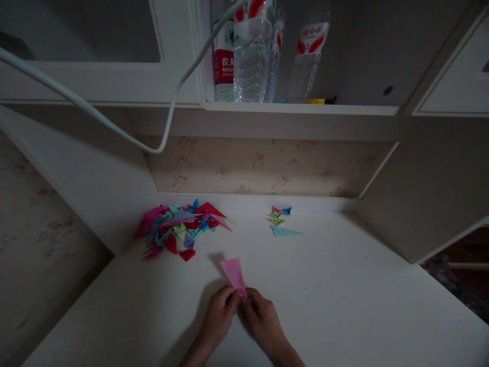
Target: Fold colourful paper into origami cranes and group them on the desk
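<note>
From where I stand, one pink paper (pixel 234 272) is in work, low in the middle of the white table (pixel 344 290), near the person. Both hands are on it: left hand (pixel 219 311) pinching its narrow near end between thumb and fingers, right hand (pixel 263 316) gripping the same end from the other side, fingertips close together. Neither hand is released; both look like light pinches, not clenched fists. The wide end sticks out past the fingers, away from the person, angled a bit to the left. Paper tapers toward the grip, so I'd call it partly shaped; the wide end looks flat and plain, no finished form yet. Exact creases under the fingers are hidden, can't tell how many.

Done so far, by the look of it: a big heap of folded papers (pixel 181 227) at the back left, mixed red, pink, green, blue and purple, mostly pointed shapes, overlapping, too jumbled to count. Back right of that, well apart, a small group: a light blue paper (pixel 282 231) with a long point nearest the person, green papers (pixel 276 219) just behind it, then a dark blue paper (pixel 287 210) beside a pinkish one (pixel 275 209). All of these look folded already. Left, as far as I can see: the pink one in hand, seemingly mid-fold. No flat unfolded sheets in view, so the remaining amount can't be judged.
</note>
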{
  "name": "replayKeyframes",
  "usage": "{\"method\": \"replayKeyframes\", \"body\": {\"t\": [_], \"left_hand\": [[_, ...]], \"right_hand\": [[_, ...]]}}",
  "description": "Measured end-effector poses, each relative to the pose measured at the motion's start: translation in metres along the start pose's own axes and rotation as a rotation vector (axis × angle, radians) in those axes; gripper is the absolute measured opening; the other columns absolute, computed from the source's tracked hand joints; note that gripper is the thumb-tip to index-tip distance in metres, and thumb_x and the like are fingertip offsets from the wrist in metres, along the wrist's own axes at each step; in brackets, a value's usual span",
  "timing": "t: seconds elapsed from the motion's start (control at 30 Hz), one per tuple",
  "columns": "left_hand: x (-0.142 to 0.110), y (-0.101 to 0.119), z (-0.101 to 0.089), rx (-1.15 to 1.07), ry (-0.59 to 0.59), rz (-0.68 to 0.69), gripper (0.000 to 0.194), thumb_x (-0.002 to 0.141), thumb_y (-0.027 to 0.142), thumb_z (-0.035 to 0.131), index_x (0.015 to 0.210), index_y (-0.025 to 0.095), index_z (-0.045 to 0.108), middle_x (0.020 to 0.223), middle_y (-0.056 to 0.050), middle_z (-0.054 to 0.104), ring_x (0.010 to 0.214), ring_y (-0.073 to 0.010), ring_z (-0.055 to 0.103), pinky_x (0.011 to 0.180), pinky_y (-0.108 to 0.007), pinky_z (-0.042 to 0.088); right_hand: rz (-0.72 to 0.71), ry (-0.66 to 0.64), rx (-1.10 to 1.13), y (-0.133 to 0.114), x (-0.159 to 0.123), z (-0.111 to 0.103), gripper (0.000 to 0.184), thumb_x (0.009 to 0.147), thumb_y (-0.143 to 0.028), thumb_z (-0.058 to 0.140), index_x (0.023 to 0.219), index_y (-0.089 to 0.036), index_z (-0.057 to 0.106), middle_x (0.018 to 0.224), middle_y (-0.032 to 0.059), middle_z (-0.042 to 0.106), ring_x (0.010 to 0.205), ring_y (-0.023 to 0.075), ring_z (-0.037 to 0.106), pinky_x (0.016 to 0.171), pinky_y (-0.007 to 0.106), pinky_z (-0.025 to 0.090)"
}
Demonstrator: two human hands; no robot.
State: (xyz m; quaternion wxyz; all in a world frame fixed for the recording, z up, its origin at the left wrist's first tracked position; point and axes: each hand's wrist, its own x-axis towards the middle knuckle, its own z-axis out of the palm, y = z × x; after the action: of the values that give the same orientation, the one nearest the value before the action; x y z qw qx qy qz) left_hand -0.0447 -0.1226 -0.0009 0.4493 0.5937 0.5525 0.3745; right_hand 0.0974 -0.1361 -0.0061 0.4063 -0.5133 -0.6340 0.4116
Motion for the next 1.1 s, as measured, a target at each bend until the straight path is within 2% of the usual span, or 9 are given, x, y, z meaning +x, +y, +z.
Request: {"method": "replayKeyframes", "body": {"t": [0.23,0.4,0.77,1.1], "left_hand": [[0.0021,-0.0059,0.0027,-0.018,0.014,0.026,0.035,0.089,0.044,0.045,0.077,0.017,0.064,0.074,-0.003,0.064,0.065,-0.015,0.055,0.058,-0.021,0.041],[0.0013,-0.0017,0.0009,-0.005,0.006,0.011,0.036,0.089,0.046,0.046,0.077,0.017,0.064,0.077,-0.003,0.066,0.064,-0.015,0.056,0.056,-0.022,0.04],[0.0008,-0.0018,0.0012,0.001,0.02,0.003,0.04,0.087,0.051,0.045,0.079,0.017,0.066,0.071,-0.003,0.065,0.061,-0.016,0.055,0.055,-0.022,0.041],[0.0012,-0.0037,0.0009,0.009,0.01,0.018,0.038,0.089,0.047,0.044,0.077,0.017,0.063,0.073,-0.003,0.064,0.061,-0.015,0.054,0.055,-0.023,0.04]], "right_hand": [[0.003,-0.009,0.023,0.0013,0.0,0.0006,0.033,0.094,-0.043,0.043,0.102,-0.02,0.065,0.075,0.0023,0.069,0.063,0.0155,0.062,0.059,0.022,0.044],[0.004,-0.009,0.024,-0.0009,0.0001,0.0,0.032,0.094,-0.043,0.044,0.101,-0.02,0.065,0.075,0.0026,0.069,0.063,0.0154,0.061,0.059,0.022,0.044],[0.008,-0.008,-0.002,-0.002,-0.0004,-0.0004,0.033,0.094,-0.043,0.042,0.101,-0.02,0.065,0.075,0.0029,0.07,0.063,0.0156,0.061,0.058,0.022,0.044],[-0.002,-0.008,-0.003,-0.0028,0.0001,-0.0004,0.034,0.094,-0.044,0.043,0.101,-0.02,0.065,0.078,0.0036,0.071,0.065,0.0159,0.062,0.06,0.022,0.045]]}}
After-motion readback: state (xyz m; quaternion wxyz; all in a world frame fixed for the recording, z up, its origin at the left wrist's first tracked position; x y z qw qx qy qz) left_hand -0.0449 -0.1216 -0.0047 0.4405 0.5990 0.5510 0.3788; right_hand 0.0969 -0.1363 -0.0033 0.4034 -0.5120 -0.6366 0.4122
